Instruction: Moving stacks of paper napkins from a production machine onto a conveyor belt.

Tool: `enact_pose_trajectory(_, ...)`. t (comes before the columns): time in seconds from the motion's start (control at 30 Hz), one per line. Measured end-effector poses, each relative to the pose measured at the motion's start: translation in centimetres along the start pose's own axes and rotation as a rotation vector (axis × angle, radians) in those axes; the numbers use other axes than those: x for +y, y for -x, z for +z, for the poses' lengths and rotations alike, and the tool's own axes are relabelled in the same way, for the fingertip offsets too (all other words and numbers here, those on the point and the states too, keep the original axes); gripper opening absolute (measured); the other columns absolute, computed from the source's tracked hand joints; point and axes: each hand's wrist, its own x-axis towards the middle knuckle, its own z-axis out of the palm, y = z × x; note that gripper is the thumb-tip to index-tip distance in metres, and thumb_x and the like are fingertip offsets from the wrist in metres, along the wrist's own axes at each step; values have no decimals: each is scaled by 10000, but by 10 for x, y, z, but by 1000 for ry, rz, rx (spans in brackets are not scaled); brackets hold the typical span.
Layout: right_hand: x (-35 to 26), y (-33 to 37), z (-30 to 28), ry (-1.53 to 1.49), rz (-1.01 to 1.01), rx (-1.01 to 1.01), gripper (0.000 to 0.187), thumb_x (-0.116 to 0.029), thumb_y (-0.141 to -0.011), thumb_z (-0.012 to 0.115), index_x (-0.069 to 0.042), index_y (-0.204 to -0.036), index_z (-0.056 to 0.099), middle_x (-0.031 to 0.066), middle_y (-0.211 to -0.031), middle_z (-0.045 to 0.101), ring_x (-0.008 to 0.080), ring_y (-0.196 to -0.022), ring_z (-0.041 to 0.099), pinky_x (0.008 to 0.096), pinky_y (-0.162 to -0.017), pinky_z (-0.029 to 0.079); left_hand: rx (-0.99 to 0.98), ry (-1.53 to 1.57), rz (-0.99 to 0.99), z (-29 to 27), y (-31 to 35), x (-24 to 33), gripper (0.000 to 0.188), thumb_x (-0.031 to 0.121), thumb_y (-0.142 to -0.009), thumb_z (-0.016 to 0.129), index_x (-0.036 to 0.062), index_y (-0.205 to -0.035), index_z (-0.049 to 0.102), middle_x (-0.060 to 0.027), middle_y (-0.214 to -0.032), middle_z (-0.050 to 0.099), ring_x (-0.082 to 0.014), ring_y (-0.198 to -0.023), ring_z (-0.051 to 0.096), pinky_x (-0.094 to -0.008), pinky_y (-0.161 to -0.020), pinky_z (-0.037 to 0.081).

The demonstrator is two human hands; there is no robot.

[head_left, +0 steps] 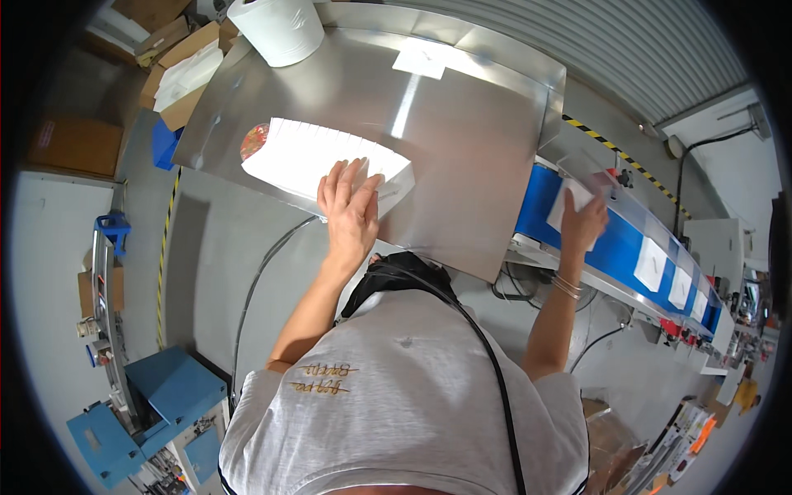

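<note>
Where the left hand [351,210] rests: white packet row [301,157], fingers slightly parted
Right hand [584,223]: fingers curled on packet [558,210], grip unclear
Bench [462,165]: paper roll [279,35]
Belt [610,256]: clear guard [587,167] alongside

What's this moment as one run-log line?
left hand: touching row of white packets on silver metal table | right hand: touching flat white rectangular packet at blue conveyor belt | belt: three more white packets

Packets [318,153] lie on the table [474,157], left of the conveyor [615,252].
</note>
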Motion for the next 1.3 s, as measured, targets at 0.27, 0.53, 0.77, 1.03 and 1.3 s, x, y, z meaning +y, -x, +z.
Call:
enact_pose_trajectory(0.27,-176,47,-8,-1062,-708,-880,491,-172,-789,729,-95,-1239,547,105,-1333,486,221,-1211,479,333,-967,430,-104,-18,43,-8,-5,4,272,87,-771,663,119,-1041,683,-125,-1392,430,-384,-1342,294,-550,-1093,140)
enact_pose_trajectory(0.53,-92,42,12,-1034,141,-772,260,-232,-909,630,-26,-1053,559,28,-899,603,113,-806,553,284,-712,476,-36,-38,-32,-9,-5,-21,333,27,-794,638,91,-1121,643,-151,-1328,487,-373,-1270,388,-495,-1065,261)
enact_pose_trajectory(0.77,54,0,43,-143,76,-64,538,-492,-834,626,-22,-1093,584,211,-988,628,429,-921,573,463,-806,462,-22,38,-63,-10,-7,-15,325,-31,-737,642,104,-1031,670,-112,-1303,520,-356,-1280,390,-479,-1077,243)
enact_pose_trajectory(1.03,-149,40,-17,-1057,-501,-852,618,-180,-756,742,-96,-1313,490,141,-1366,457,295,-1261,435,387,-1041,374,-71,22,-37,-9,-6,-10,299,-23,-728,643,137,-978,678,-101,-1365,471,-360,-1334,326,-535,-1095,145)
enact_pose_trajectory(1.3,-162,60,27,-1371,-278,-1170,381,-172,-824,717,-36,-1133,541,70,-1092,601,150,-945,569,315,-813,473,-55,-76,-69,-15,-14,-24,354,123,-821,652,81,-1170,610,-180,-1429,378,-388,-1349,291,-533,-1092,181)
